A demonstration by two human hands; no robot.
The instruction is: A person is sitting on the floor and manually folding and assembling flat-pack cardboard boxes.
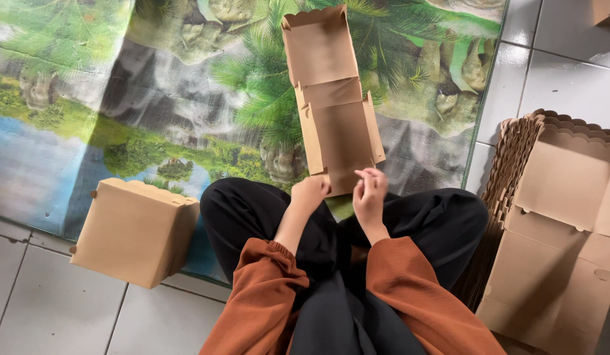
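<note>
Nearest the camera, at 6 o'clock, two rust-orange sleeves (265, 302) over crossed legs in black trousers (410, 223). Just past the knees, two bare hands, side by side but apart. Left hand (309, 194) curled shut on the near edge of one half-folded cardboard box (331, 105), knuckles up; right hand (369, 192) just beside it at the same edge, fingers (367, 174) bent together and pinching a small flap at the box's near right corner. Box itself lying open and flat-bottomed, running from the hands toward 12 o'clock, side walls partly raised, scalloped lid flap at the far end. At 8 o'clock, one finished closed box (135, 231), well apart from the hands, straddling the mat's near edge and the grey floor tiles (48, 309). At 3 to 4 o'clock, one tall stack of flat scalloped box blanks (555, 230), near the right knee; exact count of blanks impossible to tell. At 1 o'clock, top right corner, a sliver of one more cardboard piece (607, 10), mostly cut off. Underneath everything central, one printed mat with palms, rocks and water (121, 98); right edge running down at about 2 o'clock beside the tiles. Open room on the mat left of the box, from 9 to 11 o'clock; narrower bare strip between the box and the blank stack.
</note>
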